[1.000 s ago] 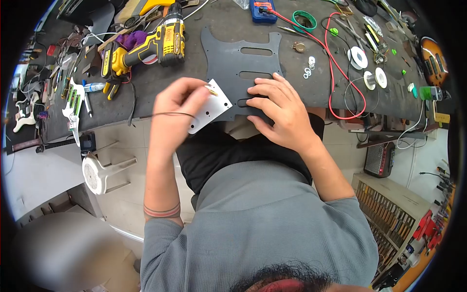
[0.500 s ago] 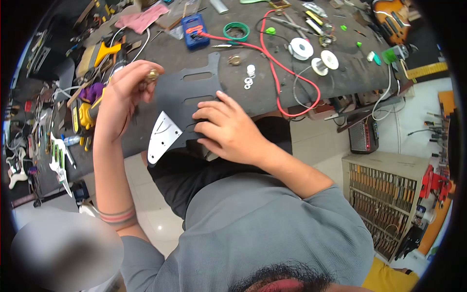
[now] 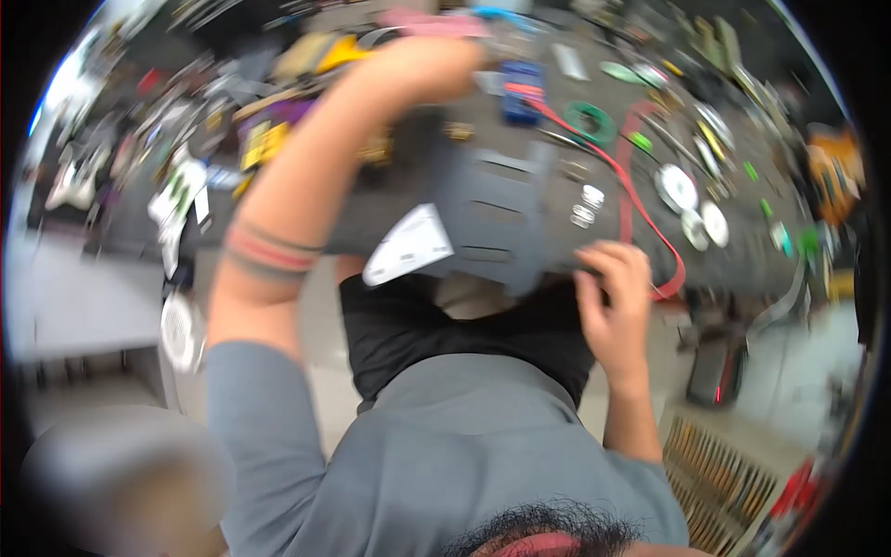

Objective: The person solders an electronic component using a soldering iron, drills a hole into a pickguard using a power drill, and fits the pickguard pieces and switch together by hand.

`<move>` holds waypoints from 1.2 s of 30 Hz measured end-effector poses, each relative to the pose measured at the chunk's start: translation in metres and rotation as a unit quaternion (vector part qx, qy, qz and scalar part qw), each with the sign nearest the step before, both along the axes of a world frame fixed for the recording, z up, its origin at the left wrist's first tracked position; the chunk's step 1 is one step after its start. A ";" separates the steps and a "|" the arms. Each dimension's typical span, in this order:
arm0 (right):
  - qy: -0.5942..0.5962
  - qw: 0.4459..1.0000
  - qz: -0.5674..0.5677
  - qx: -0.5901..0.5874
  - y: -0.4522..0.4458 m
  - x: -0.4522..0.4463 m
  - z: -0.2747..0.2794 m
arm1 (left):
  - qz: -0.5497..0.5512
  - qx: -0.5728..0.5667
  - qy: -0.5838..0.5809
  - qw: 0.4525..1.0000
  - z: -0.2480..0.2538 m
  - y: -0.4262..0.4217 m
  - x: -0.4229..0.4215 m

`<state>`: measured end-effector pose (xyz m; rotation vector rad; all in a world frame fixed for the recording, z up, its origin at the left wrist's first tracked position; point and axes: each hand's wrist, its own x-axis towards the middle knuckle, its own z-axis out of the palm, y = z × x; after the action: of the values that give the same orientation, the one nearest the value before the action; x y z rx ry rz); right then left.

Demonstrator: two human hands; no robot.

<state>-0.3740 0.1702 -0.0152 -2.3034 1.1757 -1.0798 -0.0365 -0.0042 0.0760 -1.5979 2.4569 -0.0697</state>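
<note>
A dark grey guitar pickguard (image 3: 506, 223) with three slots lies at the near edge of the bench. A pale, shiny control plate (image 3: 409, 247) with small holes sits against its left side. My left hand (image 3: 445, 70) reaches past the pickguard toward the back of the bench, beside the blue multimeter (image 3: 522, 91); motion smears its fingers. Just off the pickguard's upper left lies a small brass-coloured part (image 3: 458, 132). My right hand (image 3: 617, 297) hovers right of the pickguard by the bench edge, fingers loosely bent and apart from the thumb, holding nothing visible.
A red cable (image 3: 640, 200) loops over the right side, near white spools (image 3: 676, 188) and a green ring (image 3: 588, 122). Metal rings (image 3: 587, 204) lie right of the pickguard. Yellow tools (image 3: 264, 144) and clutter fill the left. A pink cloth (image 3: 436, 22) is at the back.
My left hand has swung forward, away from the pickguard's left side, where it held a small brass-coloured part. My right hand has lifted off the pickguard and moved right. The view has shifted and blurred.
</note>
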 end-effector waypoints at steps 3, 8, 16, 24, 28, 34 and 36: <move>-0.023 1.000 0.011 0.009 0.010 0.006 -0.008 | 0.039 -0.189 0.114 0.975 0.002 0.061 0.004; 0.000 0.999 0.045 0.001 0.015 0.024 -0.007 | 0.072 -0.157 0.428 0.887 0.006 0.221 0.040; -0.007 0.995 0.091 -0.032 0.022 0.066 0.009 | 0.602 -0.606 0.355 0.380 -0.156 0.396 0.402; 0.058 0.990 0.116 -0.048 0.043 0.099 0.019 | 0.399 -0.218 0.844 0.283 -0.148 0.409 0.454; 0.075 0.991 0.100 -0.037 0.050 0.102 0.022 | 0.407 -0.279 0.783 0.379 -0.133 0.387 0.424; 0.081 0.988 0.098 -0.090 0.047 0.099 0.026 | 0.388 -0.389 0.724 0.417 -0.116 0.372 0.343; 0.084 0.986 0.098 -0.104 0.048 0.099 0.028 | 0.371 -0.422 0.711 0.421 -0.108 0.371 0.319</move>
<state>-0.2753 0.2180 0.0127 -2.6525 0.9026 -0.9925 0.2820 0.3669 -0.0323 -4.5876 1.6427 0.4789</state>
